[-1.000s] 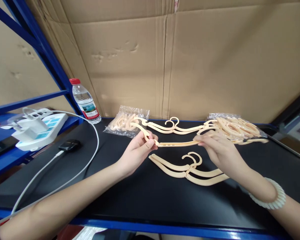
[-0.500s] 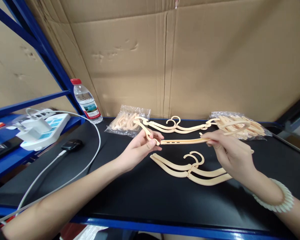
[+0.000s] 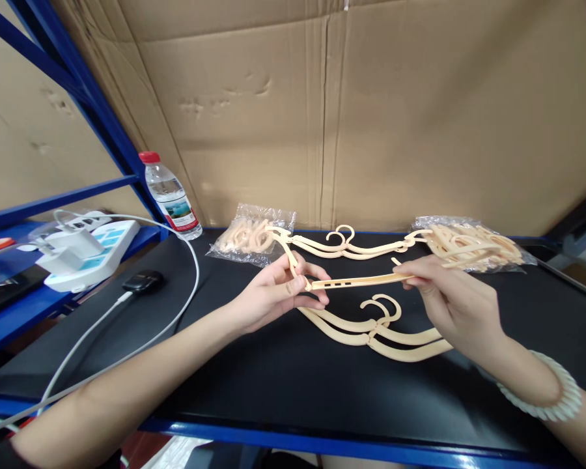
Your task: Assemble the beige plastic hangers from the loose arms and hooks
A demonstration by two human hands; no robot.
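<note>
A cream plastic hanger arm (image 3: 359, 282) with small dark slots is stretched between my two hands above the table. My left hand (image 3: 278, 290) pinches its left end, where a second cream piece (image 3: 289, 251) slants up and left from the fingers. Around the arm's right part, the fingers of my right hand (image 3: 452, 296) are closed. Below them, two hangers (image 3: 344, 331) lie nested with their hooks upward, their right ends partly hidden by my right hand. Farther back lie more cream hangers (image 3: 342, 247), also with two hooks showing.
Clear bags of cream parts sit at the back left (image 3: 249, 236) and back right (image 3: 473, 244). A red-capped water bottle (image 3: 173, 198) stands by the blue rack. A power strip (image 3: 110, 254), white cable (image 3: 193, 280) and black device (image 3: 143, 281) are at left. Cardboard (image 3: 254, 143) walls the back.
The left end of the held hanger arm has dipped slightly, and my left fingers have shifted a little lower and spread more. My right hand keeps its hold.
</note>
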